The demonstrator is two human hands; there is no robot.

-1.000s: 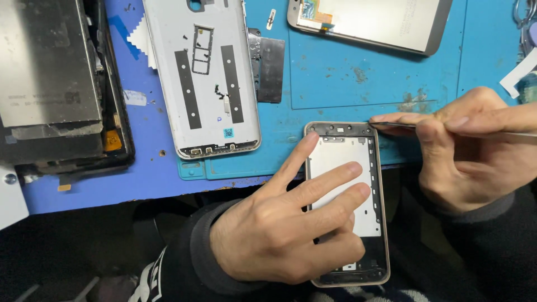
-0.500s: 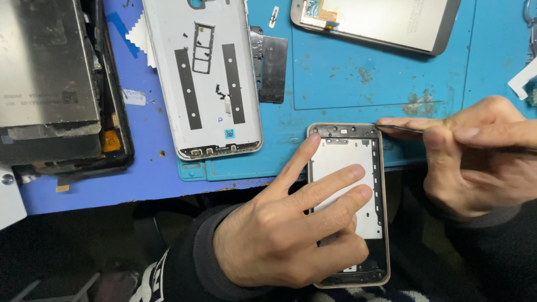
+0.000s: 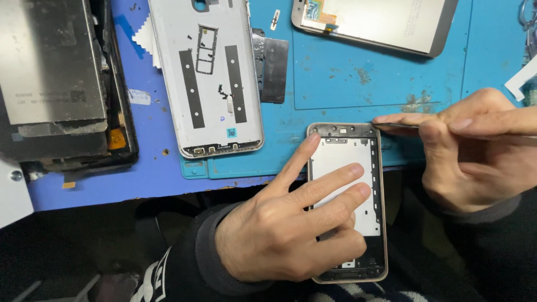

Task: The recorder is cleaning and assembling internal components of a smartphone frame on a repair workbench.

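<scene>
Left hand (image 3: 279,235) lay flat over the phone frame (image 3: 376,184), fingers (image 3: 330,182) spread across its pale inner plate, index finger running up along the left rim; hand open and pressing, not clasped round anything. The frame sat at the near edge of the bench (image 3: 156,179), its top end on the blue mat (image 3: 358,84), its lower end overhanging toward the person's dark sleeves. Right hand (image 3: 475,151) came in from the right, fingers pinched shut on a thin metal tool (image 3: 403,126); the tool's tip met the frame's top right corner. Whether the tip sat under the rim or only against it could not be told. Beyond the frame, a grey back cover (image 3: 210,72) lay inside-up with two dark strips and a card-slot cutout, and just beside it, on its right, a small dark metal plate (image 3: 273,67). At the far right of the mat lay a display panel (image 3: 386,22) with a grey edge. At the left of the bench, well apart from both hands, a larger opened device (image 3: 56,84) with a grey metal shield rested in a black housing.
</scene>
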